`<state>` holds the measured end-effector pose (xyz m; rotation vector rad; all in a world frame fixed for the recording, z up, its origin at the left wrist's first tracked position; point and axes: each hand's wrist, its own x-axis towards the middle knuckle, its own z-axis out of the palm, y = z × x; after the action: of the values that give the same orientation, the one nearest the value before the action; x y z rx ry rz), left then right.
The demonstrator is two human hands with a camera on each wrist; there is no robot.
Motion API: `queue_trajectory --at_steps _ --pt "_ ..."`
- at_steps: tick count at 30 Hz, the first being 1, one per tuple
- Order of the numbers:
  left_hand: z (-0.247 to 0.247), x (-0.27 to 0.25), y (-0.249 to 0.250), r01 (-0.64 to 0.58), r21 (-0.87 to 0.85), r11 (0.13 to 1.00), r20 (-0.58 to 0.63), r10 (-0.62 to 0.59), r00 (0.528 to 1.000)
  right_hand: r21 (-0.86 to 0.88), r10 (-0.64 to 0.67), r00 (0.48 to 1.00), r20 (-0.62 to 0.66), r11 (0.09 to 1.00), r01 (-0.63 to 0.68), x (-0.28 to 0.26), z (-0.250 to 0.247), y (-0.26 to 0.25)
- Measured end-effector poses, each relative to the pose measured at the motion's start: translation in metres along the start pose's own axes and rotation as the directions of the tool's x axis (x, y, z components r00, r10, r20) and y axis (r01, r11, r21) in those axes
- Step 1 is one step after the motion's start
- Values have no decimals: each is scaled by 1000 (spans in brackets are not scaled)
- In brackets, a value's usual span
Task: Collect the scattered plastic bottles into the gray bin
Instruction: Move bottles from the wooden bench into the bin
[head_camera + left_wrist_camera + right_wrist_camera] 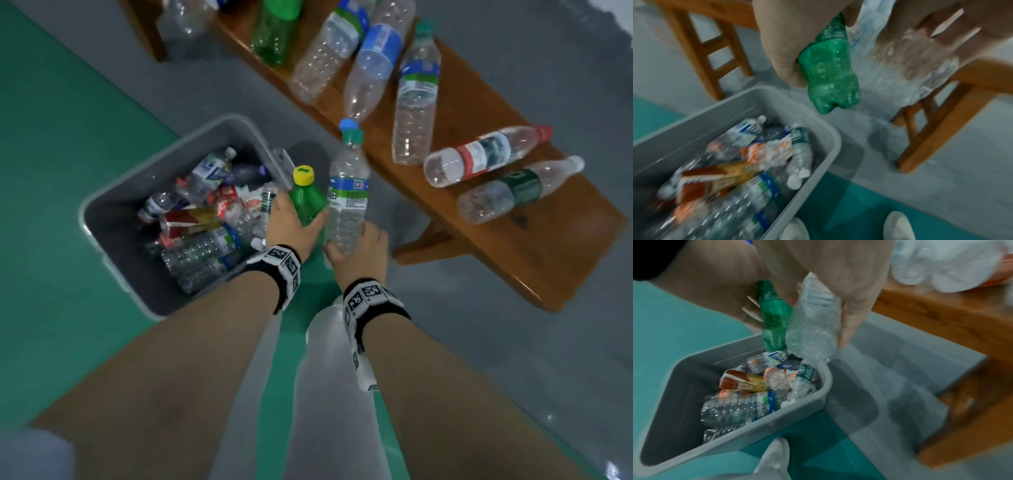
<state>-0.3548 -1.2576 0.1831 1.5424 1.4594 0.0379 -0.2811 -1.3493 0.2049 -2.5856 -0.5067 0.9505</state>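
- The left hand (289, 224) has its grip wrapped around a green bottle (306, 202) with a yellow cap, and holds it upright.
- The right hand (356, 245) has its grip closed around the lower part of a clear bottle (347, 202) with a blue label, just beside the green one; the two bottles almost touch.
- Below and to the left of both grips stands the gray bin (113, 246). It already holds many crushed bottles and a brown carton, so I judge a good part of the work is done.
- The two held bottles seem to hang at the bin's near corner, not yet inside; the wrist views are blurred, so I cannot be sure.
- Beyond the right grip, on the wooden bench (534, 240), about seven bottles still lie, so much collecting is left.
- Nothing stands between the grips and the bin's opening.
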Motion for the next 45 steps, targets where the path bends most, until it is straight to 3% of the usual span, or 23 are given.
queue_trajectory --at_steps 4,8,13,17,21,24,28,36,45 --pt "-36 35 -58 221 17 975 -106 -218 970 -76 -63 984 165 994 76 11 62 -38" --pt "-60 75 -100 353 34 935 -87 -349 933 -142 -25 958 284 987 68 36 116 -63" --pt "-77 141 -136 399 95 912 11 -402 916 -219 9 944 331 973 67 76 171 -82" --pt "-85 183 -147 433 97 896 48 -439 897 -233 33 954 299 972 39 104 197 -98" --pt "-86 204 -153 403 84 912 51 -407 912 -323 20 953 303 943 83 124 212 -105" --pt "-87 205 -160 383 120 916 101 -395 913 -385 86 938 335 921 53 125 220 -107" --pt "-85 200 -169 389 136 911 66 -400 914 -361 133 923 362 932 8 120 225 -108" --pt "-63 178 -144 346 149 926 80 -360 930 -312 86 921 379 949 39 113 207 -98" --pt "-10 135 -62 309 -9 951 53 -308 950 -212 29 951 307 976 39 120 112 -61"
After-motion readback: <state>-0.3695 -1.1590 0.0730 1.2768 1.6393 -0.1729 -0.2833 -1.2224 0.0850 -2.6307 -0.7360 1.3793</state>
